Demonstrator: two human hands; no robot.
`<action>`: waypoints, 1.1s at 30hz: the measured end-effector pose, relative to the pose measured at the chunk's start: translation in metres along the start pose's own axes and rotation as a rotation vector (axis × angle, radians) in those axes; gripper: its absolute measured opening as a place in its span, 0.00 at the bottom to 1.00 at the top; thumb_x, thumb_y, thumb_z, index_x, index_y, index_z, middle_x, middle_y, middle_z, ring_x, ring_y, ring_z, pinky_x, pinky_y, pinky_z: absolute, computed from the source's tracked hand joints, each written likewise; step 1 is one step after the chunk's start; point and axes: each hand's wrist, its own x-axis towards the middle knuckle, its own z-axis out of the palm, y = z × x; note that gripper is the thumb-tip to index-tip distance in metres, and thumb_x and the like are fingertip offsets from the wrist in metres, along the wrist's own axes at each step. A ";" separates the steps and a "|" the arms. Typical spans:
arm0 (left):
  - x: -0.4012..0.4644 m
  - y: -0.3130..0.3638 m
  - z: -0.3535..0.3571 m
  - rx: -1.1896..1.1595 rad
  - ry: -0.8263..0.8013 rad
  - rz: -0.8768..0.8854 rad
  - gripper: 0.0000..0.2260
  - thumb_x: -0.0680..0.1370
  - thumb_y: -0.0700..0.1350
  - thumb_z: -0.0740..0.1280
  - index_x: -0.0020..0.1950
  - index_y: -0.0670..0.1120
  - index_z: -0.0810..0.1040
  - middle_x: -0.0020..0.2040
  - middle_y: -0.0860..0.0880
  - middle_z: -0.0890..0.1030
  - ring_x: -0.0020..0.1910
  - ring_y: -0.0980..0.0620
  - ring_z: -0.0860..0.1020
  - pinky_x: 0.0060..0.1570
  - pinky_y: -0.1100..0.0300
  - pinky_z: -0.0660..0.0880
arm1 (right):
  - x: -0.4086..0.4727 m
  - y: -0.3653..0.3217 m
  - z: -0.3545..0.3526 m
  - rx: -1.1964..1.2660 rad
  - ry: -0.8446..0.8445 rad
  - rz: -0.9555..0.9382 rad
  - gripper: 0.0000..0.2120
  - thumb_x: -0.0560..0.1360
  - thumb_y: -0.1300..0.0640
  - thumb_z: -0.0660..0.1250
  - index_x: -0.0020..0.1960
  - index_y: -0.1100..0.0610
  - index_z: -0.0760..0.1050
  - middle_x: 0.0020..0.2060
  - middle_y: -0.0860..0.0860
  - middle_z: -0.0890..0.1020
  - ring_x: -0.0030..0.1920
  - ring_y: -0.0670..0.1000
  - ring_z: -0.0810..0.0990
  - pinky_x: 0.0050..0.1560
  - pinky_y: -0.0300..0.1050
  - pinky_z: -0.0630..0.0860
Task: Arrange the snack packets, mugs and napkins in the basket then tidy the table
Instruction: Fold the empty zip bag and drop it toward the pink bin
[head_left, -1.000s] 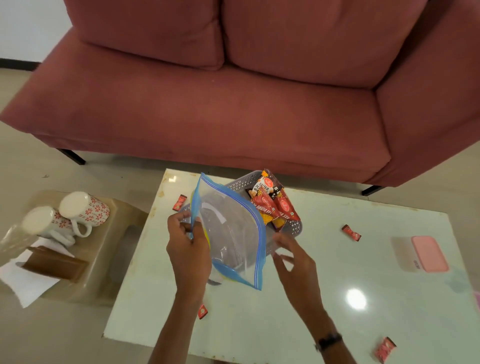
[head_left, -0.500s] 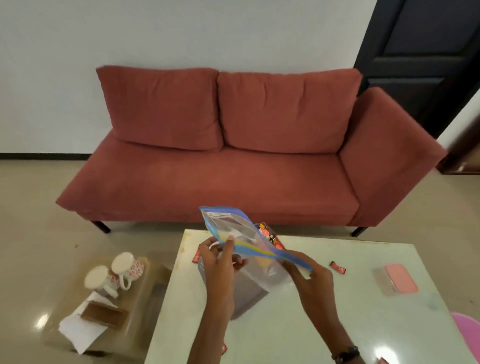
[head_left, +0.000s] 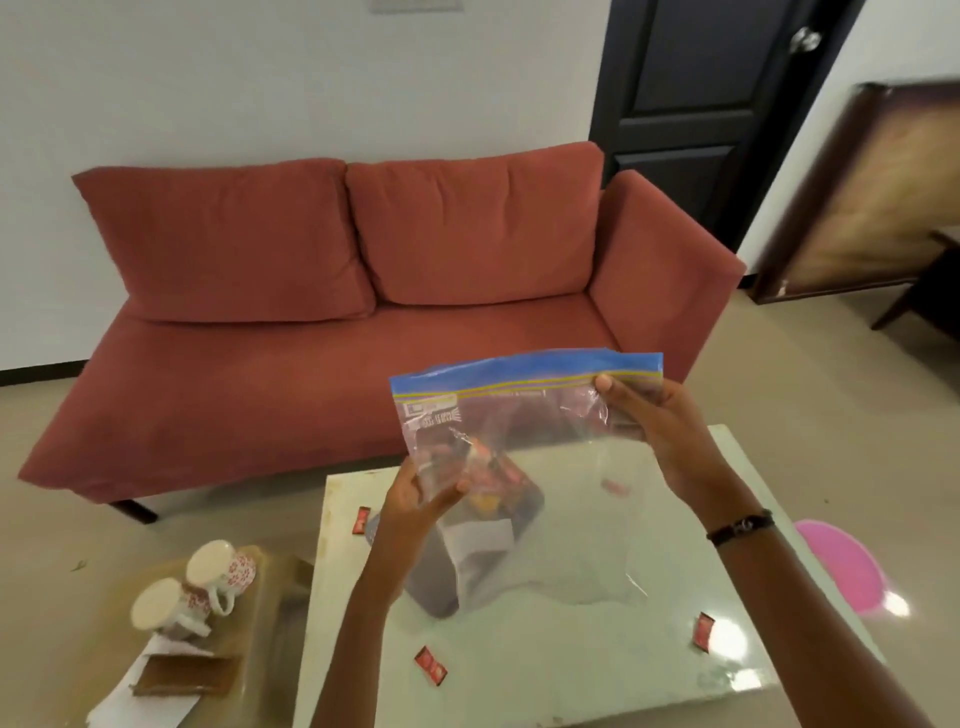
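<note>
Both hands hold a clear zip bag (head_left: 540, 447) with a blue top strip up in front of me, above the table. My left hand (head_left: 415, 501) pinches its lower left side and my right hand (head_left: 649, 415) grips its upper right corner by the strip. Through the bag I see the grey basket (head_left: 431, 592) on the white table (head_left: 571, 654), with red and orange snack packets (head_left: 485, 480) in it. Small red sachets (head_left: 430, 661) (head_left: 704, 631) (head_left: 359, 519) lie loose on the table. Two white mugs with red flowers (head_left: 218, 569) (head_left: 166, 610) stand on a low side table at the left, beside napkins (head_left: 150, 696).
A brown pack (head_left: 187, 673) lies on the napkins on the glass side table (head_left: 270, 582). A red sofa (head_left: 332, 322) stands behind the table. A pink round object (head_left: 841, 566) sits on the floor at the right, and a dark door (head_left: 696, 104) is behind.
The view has tilted up and back. The bag has been raised and spread wide, with my right hand shifted to its upper right corner.
</note>
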 end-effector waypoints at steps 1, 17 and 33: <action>0.002 0.000 0.005 -0.031 0.005 -0.018 0.11 0.73 0.36 0.69 0.54 0.43 0.77 0.47 0.50 0.84 0.44 0.62 0.82 0.44 0.69 0.76 | -0.001 0.003 -0.005 -0.005 0.024 0.010 0.12 0.73 0.54 0.69 0.43 0.64 0.81 0.36 0.54 0.81 0.40 0.51 0.80 0.53 0.56 0.77; 0.006 -0.060 0.099 -0.119 -0.202 -0.432 0.13 0.75 0.40 0.67 0.59 0.46 0.75 0.50 0.46 0.84 0.37 0.49 0.84 0.34 0.63 0.79 | -0.040 0.115 -0.123 -0.003 0.120 0.448 0.09 0.74 0.59 0.68 0.54 0.54 0.79 0.51 0.50 0.85 0.48 0.48 0.84 0.55 0.44 0.77; 0.005 -0.172 0.303 -0.182 0.028 -0.677 0.09 0.75 0.32 0.63 0.44 0.45 0.76 0.48 0.47 0.85 0.39 0.46 0.85 0.44 0.59 0.77 | -0.031 0.217 -0.354 -0.073 0.047 0.642 0.13 0.71 0.74 0.66 0.47 0.60 0.82 0.41 0.55 0.82 0.41 0.54 0.84 0.46 0.36 0.80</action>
